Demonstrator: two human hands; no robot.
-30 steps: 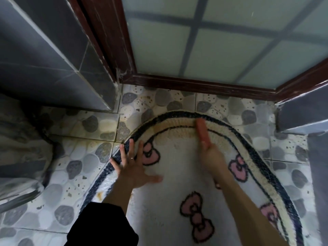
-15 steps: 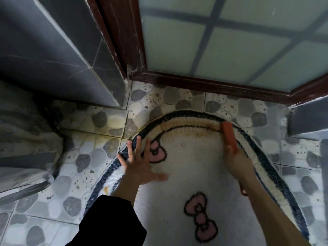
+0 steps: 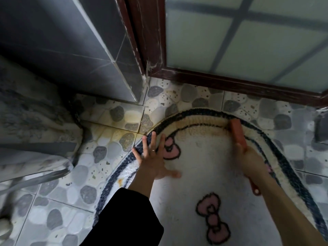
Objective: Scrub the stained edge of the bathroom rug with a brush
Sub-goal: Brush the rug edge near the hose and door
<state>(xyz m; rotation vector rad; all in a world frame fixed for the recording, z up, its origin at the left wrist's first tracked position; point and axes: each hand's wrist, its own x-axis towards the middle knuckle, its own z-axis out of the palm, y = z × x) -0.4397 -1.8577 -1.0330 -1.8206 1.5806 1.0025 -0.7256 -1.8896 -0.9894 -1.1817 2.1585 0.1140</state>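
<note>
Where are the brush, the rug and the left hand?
brush (image 3: pixel 237 133): head view, red back of its head.
rug (image 3: pixel 204 183): head view, bare white pile in the middle.
left hand (image 3: pixel 153 162): head view, back of the hand.

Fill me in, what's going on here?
A person is scrubbing a bathroom rug on a pebble-pattern tile floor. The right hand grips a red brush, whose head sits on the far border of the rug, where a brownish stain runs along the cream band. The left hand lies flat with fingers spread on the rug's left edge, apparently pinning it down. The stain is plainly visible, so the job is not finished.
</note>
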